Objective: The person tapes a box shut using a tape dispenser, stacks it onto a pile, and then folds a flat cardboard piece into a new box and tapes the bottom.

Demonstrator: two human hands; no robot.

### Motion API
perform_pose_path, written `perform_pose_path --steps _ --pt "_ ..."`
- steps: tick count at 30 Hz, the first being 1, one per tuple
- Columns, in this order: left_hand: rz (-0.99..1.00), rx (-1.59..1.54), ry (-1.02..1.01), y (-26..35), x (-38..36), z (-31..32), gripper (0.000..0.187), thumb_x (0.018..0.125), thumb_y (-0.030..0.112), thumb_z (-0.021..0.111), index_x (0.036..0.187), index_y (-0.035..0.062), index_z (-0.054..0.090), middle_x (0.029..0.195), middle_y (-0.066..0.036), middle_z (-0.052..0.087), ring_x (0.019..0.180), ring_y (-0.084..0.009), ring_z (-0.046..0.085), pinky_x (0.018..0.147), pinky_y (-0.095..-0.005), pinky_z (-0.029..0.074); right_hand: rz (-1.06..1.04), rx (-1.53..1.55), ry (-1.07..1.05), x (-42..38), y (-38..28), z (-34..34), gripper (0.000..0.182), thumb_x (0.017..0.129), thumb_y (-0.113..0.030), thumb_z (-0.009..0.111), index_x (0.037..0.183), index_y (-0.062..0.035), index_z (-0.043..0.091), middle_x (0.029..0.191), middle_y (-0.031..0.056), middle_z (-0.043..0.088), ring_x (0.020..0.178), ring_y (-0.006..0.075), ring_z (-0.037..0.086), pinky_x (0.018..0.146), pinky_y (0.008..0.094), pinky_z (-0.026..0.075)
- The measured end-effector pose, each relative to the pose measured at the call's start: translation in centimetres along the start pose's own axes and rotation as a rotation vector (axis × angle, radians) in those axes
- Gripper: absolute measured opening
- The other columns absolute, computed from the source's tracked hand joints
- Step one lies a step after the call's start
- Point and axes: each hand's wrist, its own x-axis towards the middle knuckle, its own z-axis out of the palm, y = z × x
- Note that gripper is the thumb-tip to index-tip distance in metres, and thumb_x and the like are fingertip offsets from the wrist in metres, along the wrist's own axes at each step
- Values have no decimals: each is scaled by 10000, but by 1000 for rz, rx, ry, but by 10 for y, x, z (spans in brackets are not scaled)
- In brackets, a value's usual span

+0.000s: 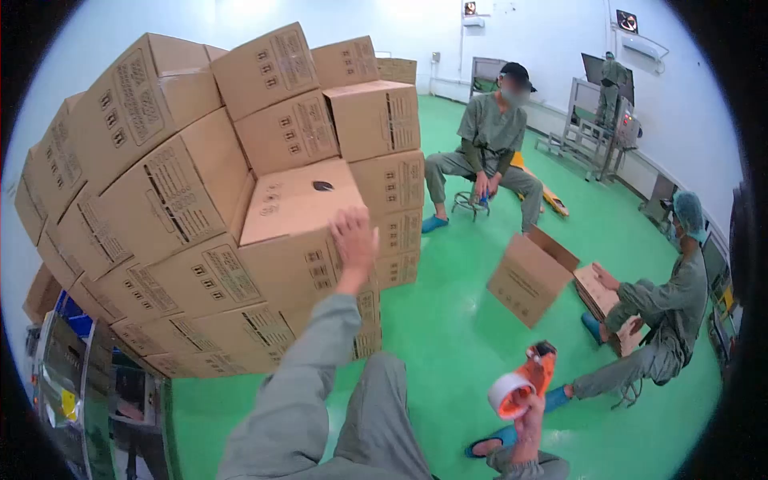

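Observation:
My left hand [354, 244] rests on the near right corner of a cardboard carton [300, 200] in the stack, its fingers spread against the edge. The carton has a dark leaf mark on top and printed symbols on its side. My right hand [527, 420] is closed around an orange tape dispenser [540, 368] with a roll of tape on it. The dispenser is held low on the right, above the green floor and apart from any carton.
A tall stack of cartons [176, 184] fills the left. An open carton [528, 280] stands on the floor near a crouching person [672, 296] with flat cardboard [596, 292]. Another person [492, 136] sits on a stool. Metal equipment [88, 400] is at lower left.

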Motion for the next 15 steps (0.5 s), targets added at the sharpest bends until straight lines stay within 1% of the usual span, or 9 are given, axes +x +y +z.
perform_pose_path --steps 2,5,7,9,10,12,13,14,15 --pt "28 1 -37 -17 9 2 699 775 356 715 1347 79 424 1361 -145 422 1317 -363 339 1131 -578 170 -124 -17 138 -36 -20 -28 806 618 -27 549 1402 -33 365 1124 117 586 910 220 605 661 300 528" --pt "141 -37 -64 -21 3 -9 759 777 389 735 1384 67 413 1390 -150 419 1334 -338 335 1114 -556 223 -152 -145 264 -74 -43 -92 793 618 -23 538 1392 -42 371 1118 97 589 885 184 590 629 280 519" --pt "33 -170 174 -14 -27 -21 707 803 336 726 1382 61 427 1414 -145 409 1349 -339 320 1115 -561 218 -59 -222 343 -101 -52 -159 732 650 -27 509 1372 -39 391 1065 74 591 786 139 567 604 271 511" --pt "12 -240 192 16 -67 -44 537 825 245 709 1297 59 535 1365 -150 481 1317 -355 383 1092 -544 275 -82 -208 415 -107 -59 -190 695 677 -32 501 1365 -41 402 1036 63 599 736 114 564 590 275 517" --pt "64 -342 108 36 -92 -46 435 830 192 695 1230 61 585 1297 -153 539 1252 -357 453 1042 -515 342 -103 -200 443 -106 -61 -200 658 704 -38 492 1358 -43 414 1007 52 606 685 89 561 576 278 524" --pt "156 -623 -62 79 -139 -45 261 829 104 668 1088 64 665 1125 -145 640 1077 -345 579 913 -457 454 -131 -361 536 -81 -73 -168 578 734 -46 483 1312 -38 466 950 51 610 582 96 538 502 256 491" --pt "199 -804 -144 102 -161 -42 192 823 69 656 1012 65 695 1020 -134 683 968 -332 636 833 -427 498 -77 -513 474 -67 -71 -178 549 735 -51 487 1284 -40 494 920 49 610 568 101 538 476 258 475" --pt "247 -880 -228 124 -182 -36 155 815 62 653 964 64 695 947 -121 684 888 -317 644 777 -419 504 -26 -662 408 -51 -72 -187 522 736 -56 492 1256 -42 521 889 46 611 554 106 538 451 261 459" --pt "302 -951 -310 142 -201 -30 119 807 55 649 916 63 696 873 -107 686 809 -302 653 721 -410 509 68 -758 412 -39 -76 -168 456 746 -52 512 1199 -34 549 870 41 613 616 99 550 508 259 468"
